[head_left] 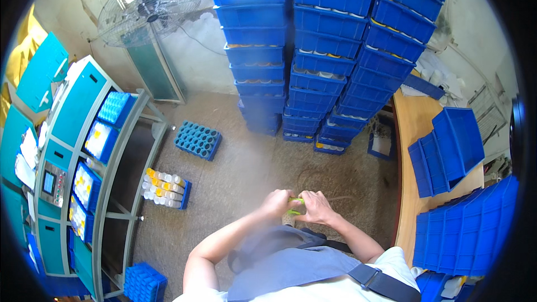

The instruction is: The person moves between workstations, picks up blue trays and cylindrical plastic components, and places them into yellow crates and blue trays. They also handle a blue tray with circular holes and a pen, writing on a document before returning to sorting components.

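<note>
In front of my apron, my left hand and my right hand are close together with bent fingers. Both are closed on a small yellow-green strip; its exact kind is too small to make out. Part of it hangs below the fingers, and the rest is hidden by them. A blue crate with rows of white and yellow cylinders stands on the floor to the left of my hands. Farther off lies a teal tray with rows of round holes.
Tall stacks of blue bins rise ahead. A teal machine on a metal frame with loaded trays runs along the left. On the right is a wooden table with blue bins. A fan stands at the back left.
</note>
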Demonstrator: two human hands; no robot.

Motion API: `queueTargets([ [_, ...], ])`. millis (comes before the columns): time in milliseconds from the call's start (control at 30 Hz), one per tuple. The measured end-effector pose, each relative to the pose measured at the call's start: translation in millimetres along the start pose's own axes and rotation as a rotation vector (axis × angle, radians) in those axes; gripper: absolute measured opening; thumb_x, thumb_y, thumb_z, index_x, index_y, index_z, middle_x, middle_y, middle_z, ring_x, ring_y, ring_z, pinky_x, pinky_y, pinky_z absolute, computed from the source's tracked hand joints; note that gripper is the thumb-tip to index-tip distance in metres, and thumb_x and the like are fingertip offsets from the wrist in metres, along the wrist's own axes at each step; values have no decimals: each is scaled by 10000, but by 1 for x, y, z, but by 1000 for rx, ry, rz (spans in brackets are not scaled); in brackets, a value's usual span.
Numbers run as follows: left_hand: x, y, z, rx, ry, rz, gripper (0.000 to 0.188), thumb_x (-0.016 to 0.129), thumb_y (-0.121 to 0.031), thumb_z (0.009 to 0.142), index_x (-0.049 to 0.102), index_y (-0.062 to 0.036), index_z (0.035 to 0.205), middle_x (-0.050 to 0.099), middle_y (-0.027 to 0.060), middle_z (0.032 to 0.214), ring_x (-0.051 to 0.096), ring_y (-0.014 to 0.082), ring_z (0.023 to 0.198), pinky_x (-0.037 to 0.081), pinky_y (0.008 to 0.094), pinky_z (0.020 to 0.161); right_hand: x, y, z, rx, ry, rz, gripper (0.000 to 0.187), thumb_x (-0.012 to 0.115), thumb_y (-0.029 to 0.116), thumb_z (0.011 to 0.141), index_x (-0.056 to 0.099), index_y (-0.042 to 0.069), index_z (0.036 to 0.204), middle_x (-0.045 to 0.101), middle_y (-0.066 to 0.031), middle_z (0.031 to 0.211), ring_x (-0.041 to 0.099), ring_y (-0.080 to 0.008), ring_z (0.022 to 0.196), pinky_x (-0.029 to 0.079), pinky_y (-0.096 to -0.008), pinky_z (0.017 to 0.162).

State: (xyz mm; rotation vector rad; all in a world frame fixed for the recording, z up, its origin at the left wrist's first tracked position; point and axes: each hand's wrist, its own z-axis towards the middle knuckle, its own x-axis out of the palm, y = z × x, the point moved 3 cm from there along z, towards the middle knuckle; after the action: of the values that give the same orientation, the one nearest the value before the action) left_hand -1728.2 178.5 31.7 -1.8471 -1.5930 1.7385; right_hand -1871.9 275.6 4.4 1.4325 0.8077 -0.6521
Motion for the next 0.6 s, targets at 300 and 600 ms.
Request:
queueTargets([
  [300, -211, 35, 106, 142, -247, -167, 395, 644, -307, 976, 676, -9, 1234, 723, 136, 1153, 673, 231, 1083, 517, 354, 942, -5, -132, 68, 538, -14, 823, 355, 777, 204, 758, 597, 82, 1039, 600, 27, 945, 556, -102, 882, 473, -309, 810],
  [600, -325, 96, 229, 120, -306, -609, 347, 633, -232, 1009, 630, 4, 1264, 705, 113, 1181, 667, 181, 1040, 514, 320, 884, -27, -161, 162, 410, -4, 844, 289, 748, 168, 829, 628, 51, 1064, 629, -26, 933, 590, -154, 911, 493, -337, 821],
])
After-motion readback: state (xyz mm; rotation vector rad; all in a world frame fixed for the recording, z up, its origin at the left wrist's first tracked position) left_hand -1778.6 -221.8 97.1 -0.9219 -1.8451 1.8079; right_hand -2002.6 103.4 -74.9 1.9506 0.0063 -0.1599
